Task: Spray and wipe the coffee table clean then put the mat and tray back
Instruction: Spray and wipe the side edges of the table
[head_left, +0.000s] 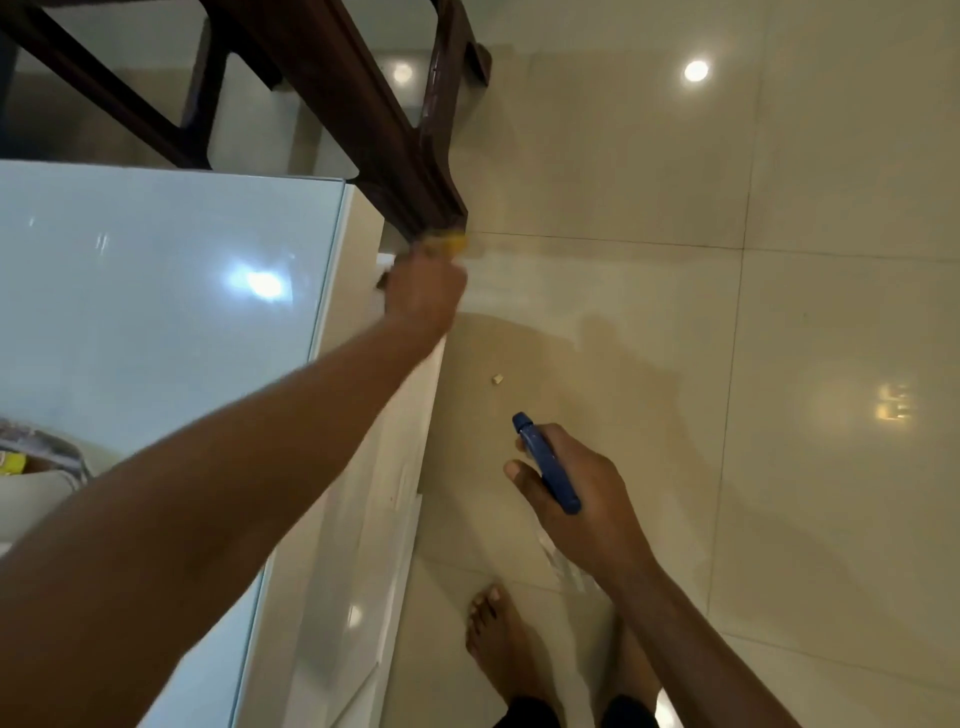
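Counter (156, 291): pale blue-white glass top, cream sides. Spray bottle (545, 462) head: dark blue. Cloth (449, 243): yellow, blurred. Wooden frame (363, 104): dark reddish-brown. Floor (779, 312): glossy beige tiles, thin dark grout lines, white light reflections.

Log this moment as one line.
left hand: yellow cloth, table corner | right hand: holds blue sprayer | phase: wiping
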